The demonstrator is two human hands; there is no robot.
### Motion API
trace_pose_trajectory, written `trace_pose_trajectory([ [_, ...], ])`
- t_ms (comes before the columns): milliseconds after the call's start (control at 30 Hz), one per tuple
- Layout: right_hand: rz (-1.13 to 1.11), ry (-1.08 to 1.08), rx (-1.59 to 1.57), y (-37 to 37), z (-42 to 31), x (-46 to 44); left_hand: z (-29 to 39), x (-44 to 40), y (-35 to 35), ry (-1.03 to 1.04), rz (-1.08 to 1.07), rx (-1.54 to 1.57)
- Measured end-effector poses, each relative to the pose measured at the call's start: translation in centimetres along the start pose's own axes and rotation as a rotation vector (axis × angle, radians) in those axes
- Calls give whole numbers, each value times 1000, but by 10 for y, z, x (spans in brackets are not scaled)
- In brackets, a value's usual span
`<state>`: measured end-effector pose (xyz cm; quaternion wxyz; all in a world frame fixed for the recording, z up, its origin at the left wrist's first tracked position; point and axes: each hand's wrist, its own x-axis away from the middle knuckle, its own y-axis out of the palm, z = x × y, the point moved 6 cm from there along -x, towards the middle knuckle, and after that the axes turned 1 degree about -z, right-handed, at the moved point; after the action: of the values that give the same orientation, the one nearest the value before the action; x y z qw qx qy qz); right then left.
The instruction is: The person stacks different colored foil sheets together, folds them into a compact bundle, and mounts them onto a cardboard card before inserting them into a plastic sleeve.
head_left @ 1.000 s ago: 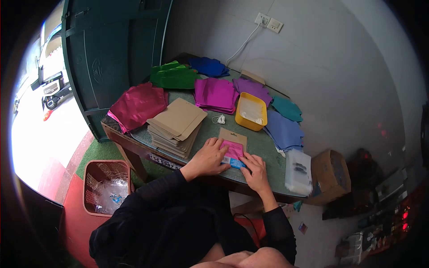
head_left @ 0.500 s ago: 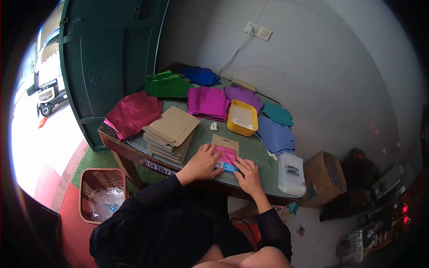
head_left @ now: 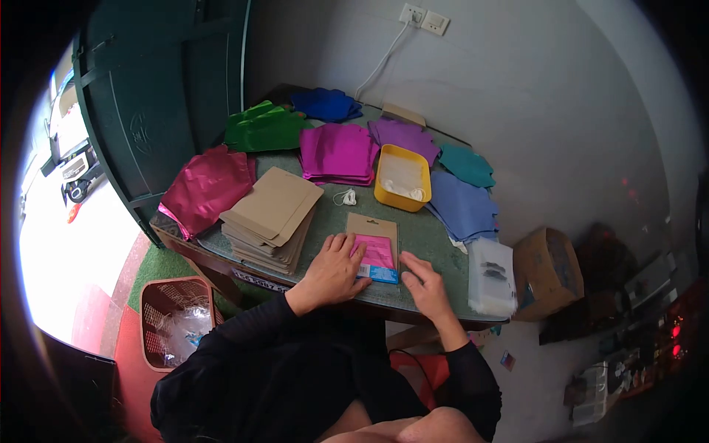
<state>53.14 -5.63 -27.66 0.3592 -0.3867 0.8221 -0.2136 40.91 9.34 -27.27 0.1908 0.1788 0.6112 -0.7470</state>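
A flat packet (head_left: 378, 255) with a pink front, a blue lower edge and a brown card top lies on the green table (head_left: 329, 225) in front of me. My left hand (head_left: 330, 269) rests with spread fingers over the packet's left side. Just right of the packet, my right hand (head_left: 425, 284) is held open, its fingers apart and holding nothing. Left of my left hand is a stack of brown cards (head_left: 273, 207). A small white cord bundle (head_left: 345, 197) sits above the packet.
Colored sheet piles surround the work spot, including red (head_left: 207, 188), magenta (head_left: 336, 151) and blue (head_left: 464, 207). A yellow tray (head_left: 402, 177) stands behind. Clear bags (head_left: 492, 277) lie at the right edge, near a cardboard box (head_left: 546, 273). A basket (head_left: 177, 325) stands lower left.
My right hand has lifted off the packet's right side and moved right. My left hand stays on it. The camera view has shifted slightly.
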Motion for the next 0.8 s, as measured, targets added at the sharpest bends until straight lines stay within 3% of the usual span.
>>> trace_pose_trajectory([
  [33, 19, 74, -124, -6, 4, 0, 0, -3, 0, -28, -25, -2],
  [100, 68, 12, -20, -23, 2, -6, 4, -7, 1, -62, -65, 8],
  [167, 49, 264, -19, -41, 8, -16, 5, -11, 2, -118, -114, 52],
  [200, 110, 176, 21, -50, 2, -27, 7, -12, 1, -120, -120, 59],
  [400, 151, 105, 262, -76, 17, -88, 6, -17, -16, -1, 22, 155],
  [467, 152, 67, 300, -75, 30, -113, 4, -16, -7, 130, -115, 315],
  [567, 147, 12, 380, -69, 49, -148, 0, -18, -4, 155, -193, 350],
  [733, 121, -60, 478, -48, 92, -191, -1, -17, -5, 161, -164, 344],
  [800, 78, -101, 672, -39, 95, -204, 0, -16, -5, 153, -163, 335],
])
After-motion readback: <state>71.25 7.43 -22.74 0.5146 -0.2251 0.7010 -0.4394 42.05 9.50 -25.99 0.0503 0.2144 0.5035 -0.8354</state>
